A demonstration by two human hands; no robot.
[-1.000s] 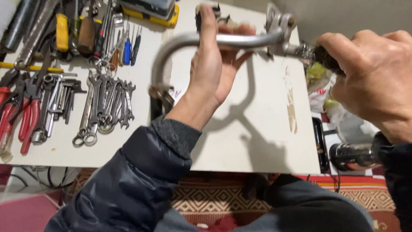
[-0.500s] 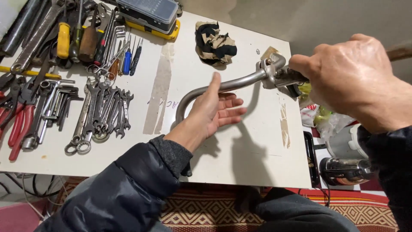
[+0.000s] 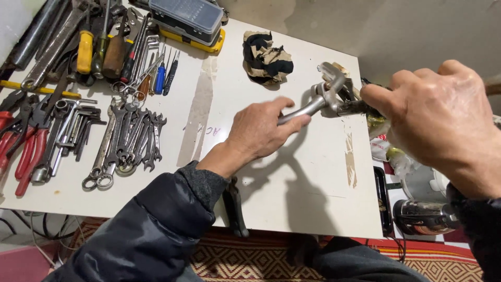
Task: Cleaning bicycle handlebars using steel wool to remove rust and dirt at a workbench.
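**Both hands on a bent metal bar over the white table**

The white table carries everything, its right edge running down past a brown smear. Above its middle, toward the far right corner, the bent metal bar is held in the air, a silvery tube ending in a clamp fitting.

The right hand is closed around the bar's dark end, past the table's right edge, knuckles up. The left hand, coming out of a dark padded sleeve, is clamped on the tube's lower stretch, thumb on top and fingers curled under. The hands are apart, joined only by the bar.

Along the left edge lies a spread of tools: a fan of spanners, then red-handled pliers at the very edge. At the far edge sits a grey-lidded case on a yellow base. A crumpled black and tan rag lies near it, just beyond the bar.
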